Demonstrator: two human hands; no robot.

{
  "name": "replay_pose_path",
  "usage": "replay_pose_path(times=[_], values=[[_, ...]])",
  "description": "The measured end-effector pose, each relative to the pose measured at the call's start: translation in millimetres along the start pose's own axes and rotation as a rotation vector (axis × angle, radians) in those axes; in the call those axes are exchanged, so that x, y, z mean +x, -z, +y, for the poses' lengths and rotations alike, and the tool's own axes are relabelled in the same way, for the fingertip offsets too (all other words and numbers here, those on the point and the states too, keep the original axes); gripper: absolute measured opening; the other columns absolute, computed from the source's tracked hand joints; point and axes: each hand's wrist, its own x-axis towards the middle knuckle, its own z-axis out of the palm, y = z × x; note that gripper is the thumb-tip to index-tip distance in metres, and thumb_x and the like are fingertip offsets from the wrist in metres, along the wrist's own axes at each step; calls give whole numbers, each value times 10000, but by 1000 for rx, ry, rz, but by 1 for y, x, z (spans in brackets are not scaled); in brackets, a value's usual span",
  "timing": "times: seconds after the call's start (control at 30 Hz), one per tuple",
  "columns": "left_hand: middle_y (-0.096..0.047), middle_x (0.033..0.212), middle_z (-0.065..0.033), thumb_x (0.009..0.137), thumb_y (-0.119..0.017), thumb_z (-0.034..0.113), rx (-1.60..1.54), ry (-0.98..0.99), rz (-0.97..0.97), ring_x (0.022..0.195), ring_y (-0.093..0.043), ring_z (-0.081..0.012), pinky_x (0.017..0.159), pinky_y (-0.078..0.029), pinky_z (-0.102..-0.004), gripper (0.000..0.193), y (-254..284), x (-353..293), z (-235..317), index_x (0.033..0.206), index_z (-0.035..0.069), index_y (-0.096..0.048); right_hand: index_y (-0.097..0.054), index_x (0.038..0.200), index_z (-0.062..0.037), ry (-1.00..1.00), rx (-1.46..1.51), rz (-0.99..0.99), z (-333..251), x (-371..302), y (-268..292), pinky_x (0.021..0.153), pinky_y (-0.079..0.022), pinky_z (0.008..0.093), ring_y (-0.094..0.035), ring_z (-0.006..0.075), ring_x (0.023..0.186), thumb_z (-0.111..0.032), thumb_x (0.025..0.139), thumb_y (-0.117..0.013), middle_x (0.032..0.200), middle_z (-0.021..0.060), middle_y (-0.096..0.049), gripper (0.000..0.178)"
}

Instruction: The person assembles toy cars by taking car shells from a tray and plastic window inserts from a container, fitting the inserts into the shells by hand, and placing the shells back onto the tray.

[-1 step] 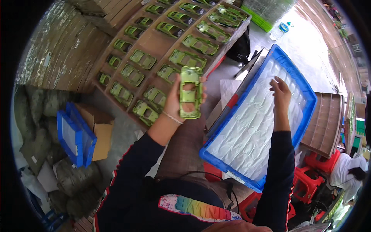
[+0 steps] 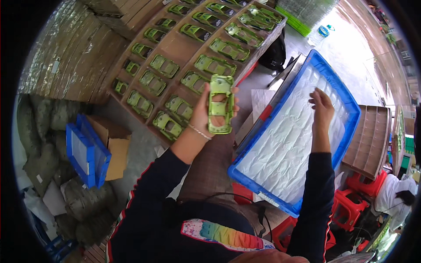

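My left hand [image 2: 201,115] is closed around a green toy car body shell [image 2: 220,104], its thumb and fingers along the sides. The shell stands upright in the palm, and skin shows through its window openings. Over the blue tray [image 2: 258,136], my right hand [image 2: 323,109] has loosely bent fingers, with nothing visible between them. Crinkled white sheeting [image 2: 287,140] lines that tray. Beyond my left hand a brown compartment tray [image 2: 175,47] holds several similar green car shells [image 2: 215,65], some with dark parts inside.
Blue frames [image 2: 87,153] lean on a cardboard box [image 2: 118,151] at the left. Brown stacks wrapped in film [image 2: 66,61] stand behind. To the right are a brown divided tray [image 2: 368,140] and red stools [image 2: 348,208]. A water bottle [image 2: 319,35] stands on the floor, far right.
The whole view has shifted very slightly. The left hand still grips the shell, and the right hand stays over the blue tray.
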Motion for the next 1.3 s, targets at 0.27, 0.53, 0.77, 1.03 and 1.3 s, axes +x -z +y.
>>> replay_pose_path(times=[0.27, 0.53, 0.77, 1.03, 1.3], values=[[-633, 1055, -157, 949, -367, 592, -46, 109, 52, 859, -655, -245, 772, -562, -356, 721, -36, -30, -40, 1287, -34, -482, -691, 970, -31, 471, -46, -212, -72, -158, 3, 787, -507, 264, -671, 161, 895, 2, 857, -636, 978, 96, -705, 130], [-613, 1148, -125, 968, -374, 543, -44, 39, 78, 916, -636, -244, 811, -550, -382, 604, -66, -56, -76, 1247, 27, -517, -656, 991, -45, 960, -424, -282, -97, -244, -1, 733, -512, 344, -652, 217, 845, -31, 725, -670, 1015, 67, -686, 267], [-626, 1027, -122, 989, -307, 536, 54, 79, 10, 870, -630, -258, 785, -541, -392, 588, -75, -75, -87, 1203, 31, -519, -674, 977, -91, 1038, -581, -254, -107, -269, 9, 799, -458, 324, -633, 183, 900, -96, 711, -663, 1016, 31, -693, 267], [-619, 1117, -148, 998, -293, 513, 80, 89, -43, 962, -624, -242, 841, -539, -367, 607, -83, -83, -93, 1228, -2, -520, -671, 941, -107, 1033, -686, -269, -104, -274, 5, 818, -440, 330, -620, 162, 948, -139, 718, -633, 1029, 10, -688, 229], [-637, 964, -133, 979, -295, 568, 22, 125, 98, 868, -639, -233, 730, -549, -324, 651, -82, -84, -93, 1137, -4, -563, -665, 949, -93, 1004, -765, -305, -109, -274, 1, 804, -435, 332, -618, 153, 954, -126, 714, -628, 1037, 7, -687, 240]])
